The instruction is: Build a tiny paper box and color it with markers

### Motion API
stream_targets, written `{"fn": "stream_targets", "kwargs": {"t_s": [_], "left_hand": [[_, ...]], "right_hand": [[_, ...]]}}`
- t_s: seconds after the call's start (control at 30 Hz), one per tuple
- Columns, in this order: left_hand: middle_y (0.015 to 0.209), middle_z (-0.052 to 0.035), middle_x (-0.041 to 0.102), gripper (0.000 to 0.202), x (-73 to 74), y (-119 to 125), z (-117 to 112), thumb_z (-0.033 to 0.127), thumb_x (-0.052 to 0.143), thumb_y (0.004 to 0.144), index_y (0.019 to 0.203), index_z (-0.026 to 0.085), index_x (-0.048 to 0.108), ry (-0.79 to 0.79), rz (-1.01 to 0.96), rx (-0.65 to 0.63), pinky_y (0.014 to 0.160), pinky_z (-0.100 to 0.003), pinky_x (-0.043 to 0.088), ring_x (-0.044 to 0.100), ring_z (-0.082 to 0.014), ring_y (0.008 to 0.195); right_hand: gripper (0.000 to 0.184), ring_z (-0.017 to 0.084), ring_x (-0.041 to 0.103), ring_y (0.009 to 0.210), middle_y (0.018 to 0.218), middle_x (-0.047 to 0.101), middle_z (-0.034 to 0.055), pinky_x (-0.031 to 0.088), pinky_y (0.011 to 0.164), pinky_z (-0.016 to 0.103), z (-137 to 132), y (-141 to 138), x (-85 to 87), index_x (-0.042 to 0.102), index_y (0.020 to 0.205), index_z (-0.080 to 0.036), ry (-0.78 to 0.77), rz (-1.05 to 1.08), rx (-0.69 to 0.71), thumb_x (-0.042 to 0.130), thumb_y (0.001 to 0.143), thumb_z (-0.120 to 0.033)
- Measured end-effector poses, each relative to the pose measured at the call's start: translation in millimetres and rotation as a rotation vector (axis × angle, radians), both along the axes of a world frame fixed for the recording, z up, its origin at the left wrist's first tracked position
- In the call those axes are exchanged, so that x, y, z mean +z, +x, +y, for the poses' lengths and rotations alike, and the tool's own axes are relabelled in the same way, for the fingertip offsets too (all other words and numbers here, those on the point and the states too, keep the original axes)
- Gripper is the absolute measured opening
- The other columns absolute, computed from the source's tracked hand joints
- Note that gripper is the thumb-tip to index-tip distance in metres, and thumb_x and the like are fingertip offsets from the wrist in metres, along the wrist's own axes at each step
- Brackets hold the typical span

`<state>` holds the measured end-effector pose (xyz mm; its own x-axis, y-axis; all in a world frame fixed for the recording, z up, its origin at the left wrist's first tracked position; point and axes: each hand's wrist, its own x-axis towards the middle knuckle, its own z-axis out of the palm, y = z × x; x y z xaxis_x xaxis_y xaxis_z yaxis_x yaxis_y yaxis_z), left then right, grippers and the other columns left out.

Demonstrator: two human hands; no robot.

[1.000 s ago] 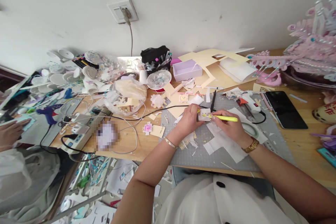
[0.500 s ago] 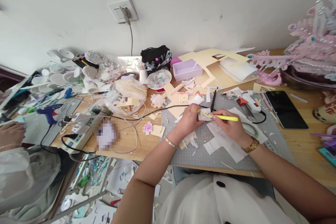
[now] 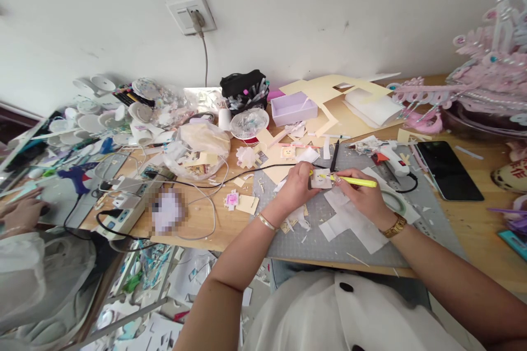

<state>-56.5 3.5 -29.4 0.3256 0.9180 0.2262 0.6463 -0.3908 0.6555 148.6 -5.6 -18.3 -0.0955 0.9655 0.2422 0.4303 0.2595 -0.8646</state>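
My left hand (image 3: 300, 185) is closed on a small pale square piece of card (image 3: 320, 179) with a drawn face on it, holding it over the grey cutting mat (image 3: 296, 247). In my right hand (image 3: 360, 197) is a yellow marker (image 3: 357, 181), its tip at the card's surface. Just behind the card lies a black pen (image 3: 335, 156). White paper pieces (image 3: 349, 225) spread over the mat below my hands. A similar cream square with a face (image 3: 288, 152) rests further back, and a pink-centred piece (image 3: 232, 199) lies to the left.
A glue gun (image 3: 393, 159) and a black phone (image 3: 448, 170) lie on the right. Further back stand a lilac box (image 3: 294, 109) and a bowl (image 3: 250, 123). Cables cross the table near a power strip (image 3: 123, 216). At far left is another person's hand (image 3: 24, 211), near a blue glue gun (image 3: 77, 178).
The yellow marker has shifted slightly to the right over the card in my hand. At far left, the other person's hand has moved a little, its fingers now further forward.
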Motion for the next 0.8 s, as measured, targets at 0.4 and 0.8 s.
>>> {"fn": "stream_targets", "kwargs": {"t_s": [0.4,0.8], "left_hand": [[0.111,-0.0106,0.062,0.047,0.3,-0.3,-0.4,0.024,0.080,0.076,0.108,0.022,0.046,-0.001,0.006,-0.003,0.090,-0.043,0.051,0.062,-0.0278,0.105],[0.109,-0.0106,0.061,0.046,-0.7,-0.3,-0.5,0.023,0.080,0.076,0.107,0.021,0.047,0.015,0.001,-0.003,0.089,-0.043,0.052,0.062,-0.0277,0.103]], "right_hand": [[0.014,0.019,0.065,0.065,0.079,0.076,0.0041,0.051,0.058,0.031,0.1,-0.3,0.1,0.070,0.084,-0.024,0.017,-0.003,0.024,0.062,0.084,-0.036],[0.016,0.017,0.059,0.059,0.069,0.070,0.0014,0.046,0.052,0.028,0.1,-0.5,-2.6,0.070,0.082,-0.024,-0.018,0.032,-0.093,0.063,0.085,-0.038]]}}
